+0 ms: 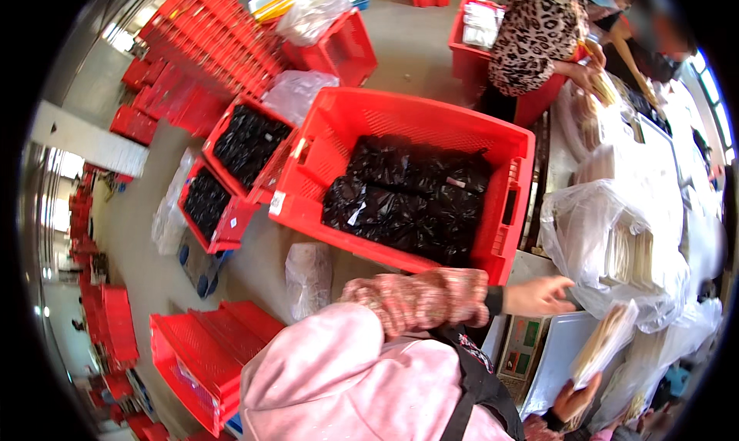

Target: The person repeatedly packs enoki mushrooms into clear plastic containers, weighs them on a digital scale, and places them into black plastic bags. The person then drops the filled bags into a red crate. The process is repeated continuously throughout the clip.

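Note:
My left hand [536, 295], in a patterned sleeve cover, reaches right past the large red crate's near corner, fingers apart and holding nothing. Below and right of it, my right hand [576, 401] grips a clear-wrapped bundle of long, pale thin sticks [604, 339]. Between them is a scale with a metal pan [556, 366] and a display [522, 341]. Clear bags of similar pale bundles [625, 252] lie to the right, near both hands. The large red crate [404, 111] holds several packages in black plastic [404, 217].
Two smaller crates [231, 229] with black packages sit left. Stacked red crates [204, 36] stand behind, more crates [196, 356] lower left. A wrapped bundle [306, 279] rests on the floor [408, 63]. A person in a leopard-print top [531, 40] and another person [627, 60] work upper right.

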The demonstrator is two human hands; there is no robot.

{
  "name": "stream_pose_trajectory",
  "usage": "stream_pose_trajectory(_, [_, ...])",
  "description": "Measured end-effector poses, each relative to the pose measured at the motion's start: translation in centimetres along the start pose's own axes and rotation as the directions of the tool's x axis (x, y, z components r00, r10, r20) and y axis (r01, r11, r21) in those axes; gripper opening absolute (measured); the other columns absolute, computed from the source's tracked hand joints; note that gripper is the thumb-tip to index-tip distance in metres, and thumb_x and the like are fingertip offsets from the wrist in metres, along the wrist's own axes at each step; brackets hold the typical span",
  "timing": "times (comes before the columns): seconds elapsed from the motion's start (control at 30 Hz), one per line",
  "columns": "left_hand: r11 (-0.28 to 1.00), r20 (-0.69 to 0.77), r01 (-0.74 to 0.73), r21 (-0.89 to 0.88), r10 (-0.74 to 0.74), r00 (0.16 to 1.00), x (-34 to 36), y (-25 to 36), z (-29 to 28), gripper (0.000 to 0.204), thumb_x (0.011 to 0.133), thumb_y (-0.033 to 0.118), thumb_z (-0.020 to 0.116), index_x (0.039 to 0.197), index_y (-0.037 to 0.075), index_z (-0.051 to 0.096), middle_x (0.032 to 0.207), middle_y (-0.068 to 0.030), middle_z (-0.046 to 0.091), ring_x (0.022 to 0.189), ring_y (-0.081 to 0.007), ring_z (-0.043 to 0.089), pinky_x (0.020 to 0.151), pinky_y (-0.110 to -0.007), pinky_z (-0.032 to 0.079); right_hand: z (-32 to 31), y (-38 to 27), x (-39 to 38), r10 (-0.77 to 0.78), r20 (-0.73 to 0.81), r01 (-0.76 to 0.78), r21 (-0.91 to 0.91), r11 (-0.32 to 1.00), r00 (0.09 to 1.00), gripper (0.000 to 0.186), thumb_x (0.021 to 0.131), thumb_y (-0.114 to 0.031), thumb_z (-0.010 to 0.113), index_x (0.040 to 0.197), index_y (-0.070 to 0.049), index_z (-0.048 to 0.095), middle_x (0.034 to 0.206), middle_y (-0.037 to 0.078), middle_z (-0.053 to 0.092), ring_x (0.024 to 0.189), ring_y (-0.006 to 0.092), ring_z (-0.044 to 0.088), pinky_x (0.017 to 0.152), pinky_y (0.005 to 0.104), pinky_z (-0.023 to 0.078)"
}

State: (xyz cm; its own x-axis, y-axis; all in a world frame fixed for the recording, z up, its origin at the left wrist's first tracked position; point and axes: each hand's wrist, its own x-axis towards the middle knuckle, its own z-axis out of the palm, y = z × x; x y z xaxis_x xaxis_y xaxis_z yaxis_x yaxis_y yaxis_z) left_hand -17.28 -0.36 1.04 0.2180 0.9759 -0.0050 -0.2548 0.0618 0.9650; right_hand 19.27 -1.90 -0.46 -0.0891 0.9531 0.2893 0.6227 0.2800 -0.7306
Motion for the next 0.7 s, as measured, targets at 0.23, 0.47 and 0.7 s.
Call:
stream_pose_trajectory(0.23, [0.898, 0.136, -0.071, -0.434, 0.143, 0.980, 1.9, 0.5, 10.2, 0.100, 0.085, 0.060, 0.054, 0.148, 0.007, -0.002, 0.133, -0.0121, 0.039, 0.118, -0.0196, 0.044, 0.097, -0.031, 0.037, 2.6, -4.1, -5.1, 0.395, 0.472, -0.510, 0.860, -0.009, 0.788, 0.021, 0.094, -0.020, 0.042, 0.103, -0.005, 0.052, 0.063, 0.004, 0.043, 0.040, 0.0119, 0.037, 0.038, 0.0240, 0.033])
stream_pose_trajectory(0.47, [0.826, 0.047, -0.078, -0.558, 0.125, 0.991, 0.4, 0.5, 11.9, 0.089, 0.088, 0.059, 0.051, 0.148, 0.008, 0.010, 0.140, -0.0036, 0.030, 0.119, -0.0131, 0.037, 0.100, -0.028, 0.032, 0.3, -5.0, -2.0, -0.204, 0.685, -0.650, 0.728, 0.219, 0.699, 0.044, 0.096, -0.035, 0.047, 0.123, 0.001, 0.046, 0.108, 0.012, 0.056, 0.091, 0.0195, 0.058, 0.074, 0.0303, 0.049])
stream_pose_trajectory(0.7, [0.690, 0.092, 0.076, -0.720, -0.013, 0.996, -2.6, 0.9, 11.6, 0.068, 0.091, 0.047, 0.054, 0.141, 0.007, 0.030, 0.122, -0.0039, 0.052, 0.102, -0.0112, 0.055, 0.089, -0.030, 0.047, 1.9, -6.3, -2.2, 0.209, 0.554, -0.547, 0.561, 0.622, 0.806, 0.032, 0.096, -0.015, 0.046, 0.121, 0.005, 0.050, 0.108, 0.007, 0.058, 0.101, 0.0152, 0.053, 0.090, 0.0288, 0.040])
